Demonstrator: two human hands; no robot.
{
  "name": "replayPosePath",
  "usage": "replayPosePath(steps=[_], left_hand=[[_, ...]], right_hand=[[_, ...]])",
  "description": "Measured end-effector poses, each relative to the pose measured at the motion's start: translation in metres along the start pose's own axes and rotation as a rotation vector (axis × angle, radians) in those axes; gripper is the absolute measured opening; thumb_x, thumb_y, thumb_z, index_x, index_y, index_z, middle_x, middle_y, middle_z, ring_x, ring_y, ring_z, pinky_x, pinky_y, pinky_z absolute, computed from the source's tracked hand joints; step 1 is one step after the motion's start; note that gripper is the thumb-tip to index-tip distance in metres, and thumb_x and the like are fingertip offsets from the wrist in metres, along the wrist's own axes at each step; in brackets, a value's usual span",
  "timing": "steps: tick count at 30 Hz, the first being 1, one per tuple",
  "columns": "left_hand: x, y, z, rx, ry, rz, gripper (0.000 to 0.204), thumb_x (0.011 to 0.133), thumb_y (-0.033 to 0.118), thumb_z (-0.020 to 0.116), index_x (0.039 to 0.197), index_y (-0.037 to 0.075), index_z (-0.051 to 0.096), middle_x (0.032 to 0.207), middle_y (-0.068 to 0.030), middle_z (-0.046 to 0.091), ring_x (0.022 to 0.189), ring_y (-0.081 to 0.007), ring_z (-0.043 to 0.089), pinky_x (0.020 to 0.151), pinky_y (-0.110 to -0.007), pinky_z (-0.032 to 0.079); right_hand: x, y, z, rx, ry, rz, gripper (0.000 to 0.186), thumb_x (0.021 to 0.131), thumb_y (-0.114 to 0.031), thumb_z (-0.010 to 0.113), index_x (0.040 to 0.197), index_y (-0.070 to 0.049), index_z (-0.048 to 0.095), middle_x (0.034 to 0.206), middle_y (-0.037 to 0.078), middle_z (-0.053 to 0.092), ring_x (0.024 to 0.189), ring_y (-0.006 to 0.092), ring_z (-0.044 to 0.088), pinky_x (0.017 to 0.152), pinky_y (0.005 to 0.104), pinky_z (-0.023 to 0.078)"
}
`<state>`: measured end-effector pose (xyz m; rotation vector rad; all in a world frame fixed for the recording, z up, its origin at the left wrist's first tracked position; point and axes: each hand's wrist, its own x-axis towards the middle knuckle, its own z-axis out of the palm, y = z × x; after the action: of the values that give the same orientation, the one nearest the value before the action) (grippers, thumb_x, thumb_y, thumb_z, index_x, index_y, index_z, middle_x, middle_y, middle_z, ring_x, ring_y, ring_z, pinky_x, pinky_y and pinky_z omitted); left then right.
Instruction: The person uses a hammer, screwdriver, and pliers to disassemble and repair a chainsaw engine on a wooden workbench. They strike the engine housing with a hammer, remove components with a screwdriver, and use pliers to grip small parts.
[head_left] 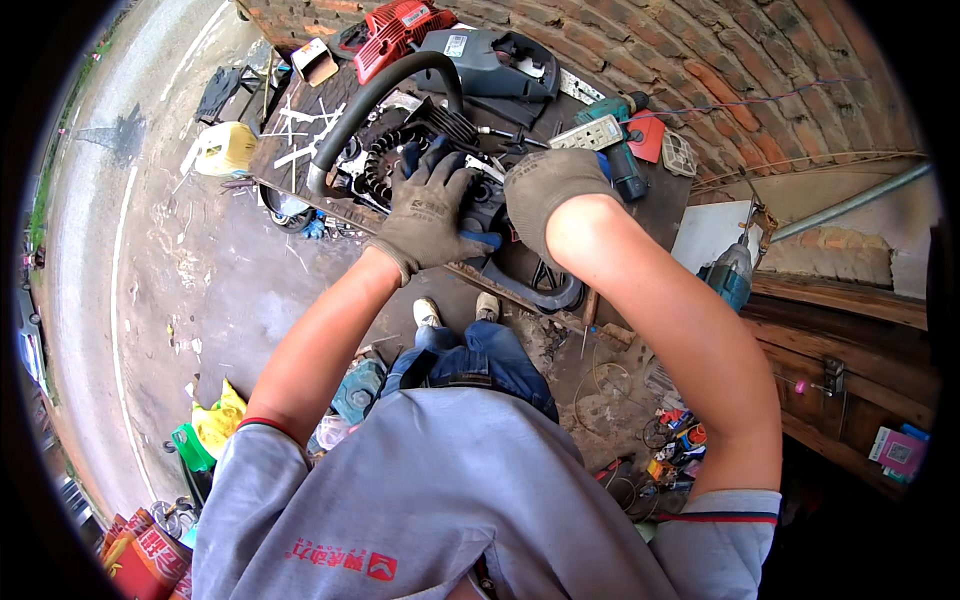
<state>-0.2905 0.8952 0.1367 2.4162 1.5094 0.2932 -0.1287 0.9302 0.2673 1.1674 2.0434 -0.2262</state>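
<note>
A partly dismantled chainsaw-like machine lies on the workbench (300, 185), its dark innards exposed. A thick black tubular handle (352, 112) arches over its far left side, and a dark loop handle (560, 298) sits at the near right. My left hand (432, 208), in a grey-brown work glove with blue fingertips, rests on the machine with its fingers spread and its thumb stretched to the right. On the machine's right side is my gloved right hand (558, 188), bent inward at the wrist. The back of the glove hides its fingers and anything in them.
Behind the machine lie a red cover (397, 38) and a dark grey housing (485, 68). A white power strip (588, 134) and a green power drill (626, 168) are at the right, by the brick wall (740, 90). Another drill (730, 273) hangs farther right.
</note>
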Motion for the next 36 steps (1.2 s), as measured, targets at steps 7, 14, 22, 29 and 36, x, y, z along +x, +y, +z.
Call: replayPosePath(steps=[7,14,22,29,36], left_hand=[[-0.001,-0.002,0.014,-0.104,0.185,0.031,0.081,0.061,0.054,0.079,0.126,0.009,0.063,0.14,-0.0204,0.056,0.138,-0.0391,0.047,0.114,-0.067,0.023],[0.001,0.0,0.013,-0.216,0.213,0.029,0.068,0.058,0.048,0.08,0.11,0.005,0.066,0.137,-0.0242,0.056,0.141,-0.0397,0.044,0.116,-0.067,0.022],[0.006,0.001,0.016,-0.195,0.178,0.033,0.077,0.059,0.047,0.082,0.12,0.004,0.064,0.14,-0.0241,0.054,0.141,-0.0399,0.042,0.117,-0.066,0.02],[0.004,-0.001,0.019,-0.159,0.148,0.041,0.075,0.059,0.045,0.082,0.12,0.005,0.062,0.142,-0.0228,0.053,0.141,-0.0395,0.042,0.115,-0.062,0.023],[0.002,-0.004,0.02,-0.106,0.209,0.084,0.07,0.061,0.046,0.082,0.115,0.005,0.062,0.145,-0.0205,0.053,0.14,-0.0378,0.044,0.11,-0.061,0.028]], right_hand=[[0.02,-0.013,-0.039,-0.177,-0.16,-0.165,0.028,0.077,-0.015,0.074,0.105,-0.007,0.078,0.106,0.014,0.077,0.101,0.0297,0.075,0.08,0.0422,0.06],[0.008,-0.013,-0.01,-0.006,-0.039,-0.007,0.024,0.085,-0.016,0.065,0.101,-0.005,0.078,0.107,0.018,0.074,0.098,0.0334,0.074,0.081,0.0438,0.059],[0.003,-0.015,0.03,0.354,-0.059,0.296,0.032,0.085,-0.024,0.065,0.11,-0.006,0.077,0.122,0.017,0.069,0.112,0.0317,0.069,0.089,0.044,0.057],[-0.007,-0.028,0.078,0.787,0.074,0.425,0.035,0.08,-0.02,0.065,0.107,0.0,0.075,0.123,0.025,0.066,0.114,0.039,0.066,0.098,0.0441,0.052],[0.001,-0.044,0.115,0.966,0.272,0.461,0.027,0.079,-0.018,0.061,0.095,-0.001,0.075,0.102,0.026,0.07,0.099,0.0431,0.067,0.09,0.0494,0.052]])
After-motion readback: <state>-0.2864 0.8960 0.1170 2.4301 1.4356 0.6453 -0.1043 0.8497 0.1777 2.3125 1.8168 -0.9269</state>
